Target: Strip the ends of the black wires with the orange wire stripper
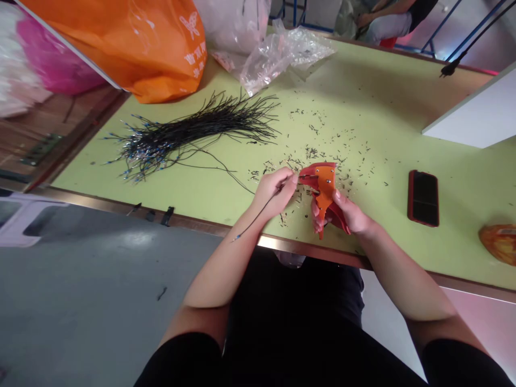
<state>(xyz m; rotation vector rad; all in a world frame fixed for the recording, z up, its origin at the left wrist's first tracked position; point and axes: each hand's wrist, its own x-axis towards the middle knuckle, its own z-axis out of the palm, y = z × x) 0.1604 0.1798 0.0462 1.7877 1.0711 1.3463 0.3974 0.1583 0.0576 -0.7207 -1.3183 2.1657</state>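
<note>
My left hand (276, 189) pinches a thin black wire (258, 216), whose blue-tipped end hangs back over my left forearm. The wire's other end reaches the jaws of an orange and red wire stripper (325, 185). Around the stripper's handles, the fingers of my right hand (347, 213) are wrapped. Whether the jaws are pressed onto the wire I cannot tell. Left of my hands lies a large bundle of black wires (209, 121) with blue and silvery ends. Short black offcuts (312, 153) are scattered around the stripper.
An orange bag (161, 48) and clear plastic bags (278, 54) stand at the back left. To the right are a phone (423, 198), an amber-coloured object (499, 243) and a white panel (475, 115). Another person (387, 24) sits beyond the table.
</note>
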